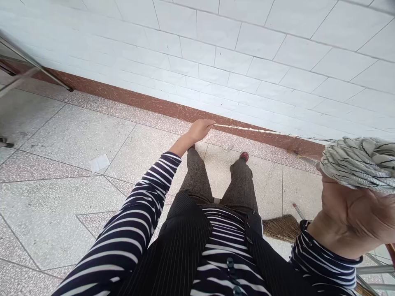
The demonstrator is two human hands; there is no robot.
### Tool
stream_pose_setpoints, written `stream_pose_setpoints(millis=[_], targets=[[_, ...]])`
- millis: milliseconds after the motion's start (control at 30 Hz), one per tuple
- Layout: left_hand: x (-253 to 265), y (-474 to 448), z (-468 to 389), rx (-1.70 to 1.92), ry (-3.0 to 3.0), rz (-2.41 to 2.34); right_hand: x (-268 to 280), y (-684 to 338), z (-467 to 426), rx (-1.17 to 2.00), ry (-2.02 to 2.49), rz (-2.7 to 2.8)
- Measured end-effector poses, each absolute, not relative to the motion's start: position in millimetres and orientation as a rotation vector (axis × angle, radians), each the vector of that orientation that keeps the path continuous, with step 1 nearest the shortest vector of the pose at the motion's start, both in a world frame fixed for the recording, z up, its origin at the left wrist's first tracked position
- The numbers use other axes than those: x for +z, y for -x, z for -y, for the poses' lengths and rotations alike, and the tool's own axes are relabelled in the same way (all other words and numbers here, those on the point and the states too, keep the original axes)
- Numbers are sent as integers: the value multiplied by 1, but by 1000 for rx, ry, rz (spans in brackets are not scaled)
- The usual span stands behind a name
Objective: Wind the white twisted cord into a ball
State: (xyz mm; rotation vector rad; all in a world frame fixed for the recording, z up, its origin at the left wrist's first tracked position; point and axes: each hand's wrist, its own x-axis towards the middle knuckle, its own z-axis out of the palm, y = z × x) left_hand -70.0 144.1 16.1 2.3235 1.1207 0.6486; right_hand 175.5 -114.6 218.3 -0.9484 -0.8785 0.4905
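My left hand [200, 130] is closed in a pinch on a thin white twisted cord [253, 130]. The cord runs fairly straight to the right, towards a thick coil of white rope [359, 162] flecked with dark strands. That coil is wrapped about my right hand [354, 209], which is raised close to the camera at the right edge with the palm towards me. The coil covers most of the right hand's fingers, and part of it is cut off by the frame.
A white tiled wall [234, 61] with a red-brown skirting [138, 100] stands in front. A broom [282, 227] lies by my right side. A white paper [99, 163] lies on the speckled floor [61, 144]. Metal legs [40, 65] stand at upper left, more metal bars [373, 270] at lower right.
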Motion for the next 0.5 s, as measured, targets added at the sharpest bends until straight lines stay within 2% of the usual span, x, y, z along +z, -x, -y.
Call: stream_pose_setpoints(millis=[233,500], targets=[[-16,43,-135,345,-2202,-1218,174,-174,95,693,1086,1029],[-24,-27,-28,616,-1770,-705,82,-159,52,930,1347,954]])
